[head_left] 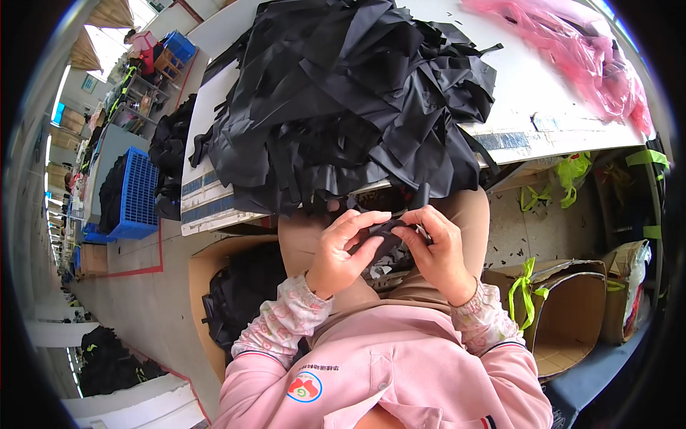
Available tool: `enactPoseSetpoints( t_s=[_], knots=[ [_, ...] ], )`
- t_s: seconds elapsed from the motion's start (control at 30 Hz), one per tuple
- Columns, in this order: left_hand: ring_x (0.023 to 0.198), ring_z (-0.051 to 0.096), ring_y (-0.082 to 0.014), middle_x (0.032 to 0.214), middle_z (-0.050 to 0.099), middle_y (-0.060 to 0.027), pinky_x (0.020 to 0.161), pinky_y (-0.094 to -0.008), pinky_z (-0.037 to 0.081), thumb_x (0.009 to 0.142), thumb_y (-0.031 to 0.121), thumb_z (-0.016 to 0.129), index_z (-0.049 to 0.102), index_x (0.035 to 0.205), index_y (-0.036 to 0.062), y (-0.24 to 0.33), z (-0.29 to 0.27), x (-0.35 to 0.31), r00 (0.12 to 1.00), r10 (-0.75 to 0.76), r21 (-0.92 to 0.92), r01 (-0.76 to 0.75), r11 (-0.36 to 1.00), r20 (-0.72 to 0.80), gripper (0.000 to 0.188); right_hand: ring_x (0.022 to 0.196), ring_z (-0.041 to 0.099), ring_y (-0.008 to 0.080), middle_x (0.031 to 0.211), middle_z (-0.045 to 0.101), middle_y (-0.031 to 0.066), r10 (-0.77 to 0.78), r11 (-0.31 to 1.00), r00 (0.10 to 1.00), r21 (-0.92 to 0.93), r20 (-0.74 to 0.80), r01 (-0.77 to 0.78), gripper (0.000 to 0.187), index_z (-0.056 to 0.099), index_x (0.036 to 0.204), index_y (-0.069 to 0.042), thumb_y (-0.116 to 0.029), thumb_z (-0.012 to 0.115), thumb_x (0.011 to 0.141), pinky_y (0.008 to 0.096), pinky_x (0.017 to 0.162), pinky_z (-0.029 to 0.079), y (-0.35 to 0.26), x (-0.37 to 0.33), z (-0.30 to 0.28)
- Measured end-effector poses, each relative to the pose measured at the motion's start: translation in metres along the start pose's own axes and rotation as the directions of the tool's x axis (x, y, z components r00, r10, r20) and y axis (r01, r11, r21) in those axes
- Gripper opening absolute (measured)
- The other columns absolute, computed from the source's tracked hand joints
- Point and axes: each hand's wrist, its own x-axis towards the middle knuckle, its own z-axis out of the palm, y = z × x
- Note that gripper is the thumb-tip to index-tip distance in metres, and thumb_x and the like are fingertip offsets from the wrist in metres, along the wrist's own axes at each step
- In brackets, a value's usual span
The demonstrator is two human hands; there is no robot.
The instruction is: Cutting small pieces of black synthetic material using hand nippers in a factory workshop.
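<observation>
Both hands meet over my lap, just below the table's near edge. Between them is a small piece of black fabric point(386, 242). My left hand point(346, 250) pinches its left side between thumb and fingers. My right hand point(434, 250) grips the other side, its thumb pressed near the top. A short rolled black end point(423, 193) sticks up beyond the right fingers; whether it belongs to the held piece I cannot tell. Right ahead, a big heap of black fabric pieces point(343, 93) covers much of the white table point(525, 107) and hangs over its near edge.
Pink plastic sheeting point(572, 50) lies at the table's far right. A cardboard box point(207, 286) with black pieces point(246, 300) stands by my left leg. Another open cardboard box point(568, 322), tied with a green strip point(527, 293), is at my right. A blue crate point(138, 196) stands further left.
</observation>
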Motion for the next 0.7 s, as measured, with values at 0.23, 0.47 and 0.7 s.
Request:
enactPoseSetpoints(
  t_s=[0.23, 0.47, 0.7],
  knots=[
    [0.085, 0.057, -0.0109, 0.099, 0.055, -0.0044, 0.074, -0.0227, 0.049, 0.080, -0.002, 0.072, 0.068, 0.107, 0.0033, -0.009, -0.005, -0.001, 1.000, 0.014, 0.086, -0.013, 0.996, -0.015, 0.028, 0.059, 0.054, 0.0203, 0.075, 0.058, 0.0086, -0.038, 0.997, 0.997, 0.065, 0.068, 0.033, 0.017, 0.061, 0.089, -0.001, -0.001, 0.072, 0.078, 0.0295, 0.051, 0.042, 0.000, 0.001, -0.005],
    [0.114, 0.050, -0.0243, 0.113, 0.057, -0.0111, 0.106, -0.0415, 0.031, 0.083, 0.012, 0.071, 0.072, 0.090, 0.0085, -0.001, -0.006, 0.008, 0.946, 0.287, 0.361, -0.217, 0.907, -0.152, 0.008, 0.053, 0.041, 0.0075, 0.069, 0.051, 0.0019, 0.041, 0.980, 0.987, 0.187, 0.157, -0.070, 0.014, 0.060, 0.084, -0.002, -0.001, 0.072, 0.077, 0.0239, 0.047, 0.033, -0.003, 0.005, -0.009],
    [0.096, 0.058, -0.0131, 0.103, 0.060, -0.0034, 0.101, -0.0337, 0.038, 0.095, 0.015, 0.059, 0.058, 0.099, 0.0029, -0.012, 0.003, 0.003, 0.987, -0.157, -0.530, 0.157, 0.833, 0.045, 0.013, 0.058, 0.038, 0.0033, 0.069, 0.048, -0.0044, 0.134, 0.944, 0.952, 0.257, 0.276, -0.207, 0.016, 0.056, 0.080, -0.004, -0.001, 0.072, 0.077, 0.0201, 0.052, 0.031, -0.005, 0.005, -0.010]
  ],
)
